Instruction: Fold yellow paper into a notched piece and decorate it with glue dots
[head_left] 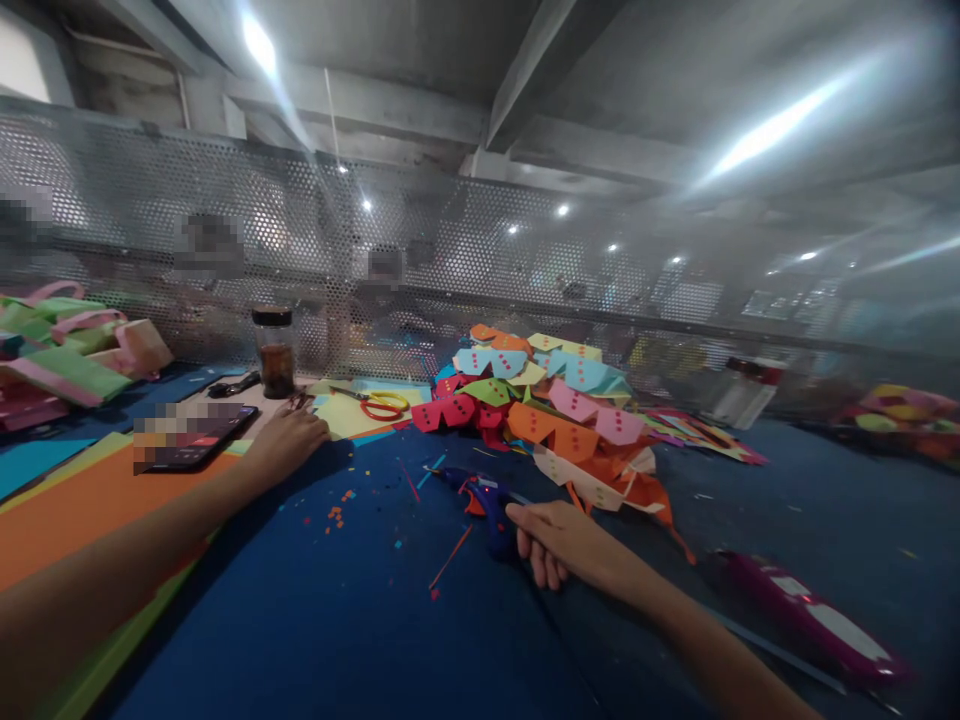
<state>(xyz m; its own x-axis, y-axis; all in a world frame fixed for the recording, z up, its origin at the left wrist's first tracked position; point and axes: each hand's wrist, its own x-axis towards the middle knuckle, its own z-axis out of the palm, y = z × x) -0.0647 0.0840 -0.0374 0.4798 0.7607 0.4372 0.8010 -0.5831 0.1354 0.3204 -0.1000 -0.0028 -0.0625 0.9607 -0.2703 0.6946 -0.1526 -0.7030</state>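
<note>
My right hand (553,542) is closed at the handle of a blue hot glue gun (491,508) with an orange trigger. The thumb lies against the back of the handle and the other fingers curl below it. The gun's nozzle points left, low over the blue table. My left hand (291,438) rests palm down on the paper sheets, fingers stretched forward beside a jar of dark liquid (277,360). Beyond the glue gun is a pile of folded paper pieces (577,420) in several colours, marked with small dots.
Yellow-and-red-handled scissors (384,404) lie on yellow paper. A phone (201,440) lies on coloured sheets (97,515) at left. A purple tool (817,620) is at front right. Paper scraps (337,515) dot the table. A perforated metal screen (420,250) stands behind; people show through it.
</note>
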